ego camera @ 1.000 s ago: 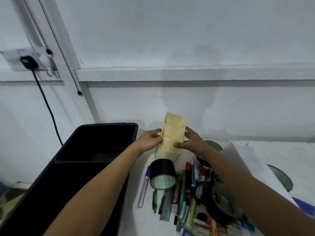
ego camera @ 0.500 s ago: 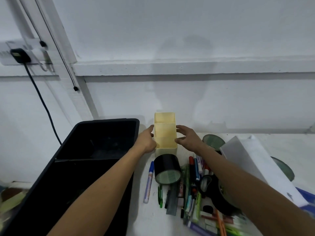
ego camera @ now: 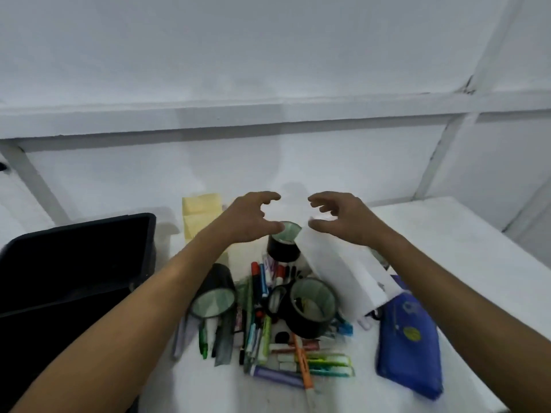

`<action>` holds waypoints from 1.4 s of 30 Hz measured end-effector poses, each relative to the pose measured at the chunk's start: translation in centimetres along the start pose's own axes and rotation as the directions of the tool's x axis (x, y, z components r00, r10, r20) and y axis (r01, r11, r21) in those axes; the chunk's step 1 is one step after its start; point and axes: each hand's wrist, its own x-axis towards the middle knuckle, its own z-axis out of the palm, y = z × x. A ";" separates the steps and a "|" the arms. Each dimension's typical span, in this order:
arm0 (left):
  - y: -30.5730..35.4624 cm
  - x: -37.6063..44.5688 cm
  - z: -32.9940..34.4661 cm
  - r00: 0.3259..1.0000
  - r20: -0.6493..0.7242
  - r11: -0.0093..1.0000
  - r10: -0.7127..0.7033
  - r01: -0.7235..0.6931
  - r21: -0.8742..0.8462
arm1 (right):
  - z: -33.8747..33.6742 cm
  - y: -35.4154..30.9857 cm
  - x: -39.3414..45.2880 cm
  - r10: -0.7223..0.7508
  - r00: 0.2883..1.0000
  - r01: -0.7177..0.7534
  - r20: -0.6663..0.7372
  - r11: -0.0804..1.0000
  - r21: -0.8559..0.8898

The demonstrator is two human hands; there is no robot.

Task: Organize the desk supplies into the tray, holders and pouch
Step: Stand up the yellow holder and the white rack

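Both hands have let go of the pale yellow holder point(ego camera: 202, 216); left hand point(ego camera: 249, 219) and right hand point(ego camera: 340, 219) hover, fingers loosely spread, empty, above the cluttered white surface point(ego camera: 447, 263), white wall behind.

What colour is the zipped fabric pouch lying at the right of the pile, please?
The fabric pouch is blue; the head view shows it.

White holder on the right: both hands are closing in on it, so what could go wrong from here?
The white holder lies tilted against the supplies; lifting it may shift whatever leans on it, such as the blue pouch. The left hand and right hand hover over a black tape roll standing at the pile's far end; a brush could send it rolling. The loose pens could scatter.
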 end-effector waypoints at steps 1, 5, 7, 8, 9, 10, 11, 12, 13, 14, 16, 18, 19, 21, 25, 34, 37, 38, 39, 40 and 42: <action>0.9 0.1 0.9 0.999 0.036 1.000 0.001 0.000 -0.027 | -1.2 1.3 -1.1 0.046 0.999 -0.045 0.020 0.999 -0.019; 2.9 -0.2 4.6 0.995 0.087 0.995 -0.055 0.062 -0.082 | -4.1 5.6 -5.0 0.235 0.964 -0.241 0.121 0.970 0.036; 3.0 -0.8 6.2 0.995 0.088 0.994 -0.044 0.052 -0.093 | -4.6 7.1 -6.4 0.276 0.948 -0.289 0.155 0.955 0.064; 2.9 -1.1 6.8 0.995 0.100 0.995 -0.022 0.032 -0.097 | -4.8 7.6 -7.0 0.281 0.944 -0.296 0.171 0.953 0.068; 2.9 -1.4 7.4 0.993 0.117 0.995 0.000 0.012 -0.098 | -4.8 7.9 -7.4 0.280 0.941 -0.297 0.190 0.953 0.064; 2.8 -1.6 7.9 0.991 0.133 0.995 0.026 -0.013 -0.097 | -4.8 8.2 -7.7 0.273 0.938 -0.292 0.215 0.954 0.063; 2.8 -1.8 8.4 0.989 0.139 0.995 0.052 -0.039 -0.097 | -4.7 8.3 -8.0 0.253 0.936 -0.277 0.243 0.958 0.071; 2.7 -1.9 8.9 0.988 0.142 0.994 0.067 -0.053 -0.100 | -4.5 8.3 -8.1 0.228 0.935 -0.257 0.271 0.963 0.077; 2.6 -1.9 9.5 0.987 0.148 0.993 0.069 -0.053 -0.110 | -4.3 8.4 -8.2 0.203 0.935 -0.234 0.290 0.969 0.078; 2.5 -1.9 9.9 0.986 0.158 0.992 0.058 -0.039 -0.121 | -4.1 8.5 -8.2 0.188 0.937 -0.218 0.293 0.973 0.074; 2.3 -1.7 10.7 0.985 0.166 0.991 0.037 -0.014 -0.134 | -3.7 8.8 -8.2 0.181 0.947 -0.210 0.267 0.974 0.086; 2.2 -1.5 11.2 0.990 0.141 0.988 0.020 0.003 -0.157 | -3.5 9.0 -8.1 0.165 0.957 -0.200 0.237 0.971 0.132; 2.2 -1.4 11.5 0.992 0.128 0.985 0.017 0.006 -0.175 | -3.4 9.0 -8.1 0.154 0.963 -0.190 0.222 0.970 0.153; 2.6 -1.4 11.8 0.993 0.111 0.973 0.029 -0.002 -0.231 | -3.1 8.9 -7.9 0.133 0.970 -0.173 0.201 0.965 0.197; 2.7 -1.5 11.4 0.998 0.044 0.936 0.049 -0.030 -0.349 | -3.2 8.5 -7.3 0.098 0.976 -0.146 0.195 0.958 0.246; 4.7 0.5 2.9 0.978 -0.208 0.847 0.004 -0.114 -0.520 | -5.7 2.3 -1.5 0.029 0.996 -0.078 0.086 0.751 0.655; 4.8 1.4 -0.2 0.976 -0.210 0.764 -0.054 -0.095 -0.639 | -4.9 -0.1 1.5 -0.018 0.991 -0.079 0.131 0.714 0.695; 4.7 1.7 -1.0 0.982 -0.176 0.730 -0.072 -0.068 -0.680 | -4.4 -0.7 2.4 -0.025 0.988 -0.089 0.149 0.704 0.705; 4.5 2.0 -1.7 0.986 -0.141 0.706 -0.086 -0.039 -0.707 | -3.7 -1.2 3.3 -0.033 0.986 -0.093 0.163 0.702 0.706; 4.1 2.2 -2.2 0.989 -0.113 0.693 -0.099 -0.013 -0.721 | -3.0 -1.6 4.1 -0.043 0.984 -0.090 0.172 0.714 0.694; 2.9 2.3 -2.7 0.989 -0.082 0.678 -0.122 0.023 -0.735 | -1.6 -2.0 5.4 -0.064 0.982 -0.074 0.176 0.731 0.678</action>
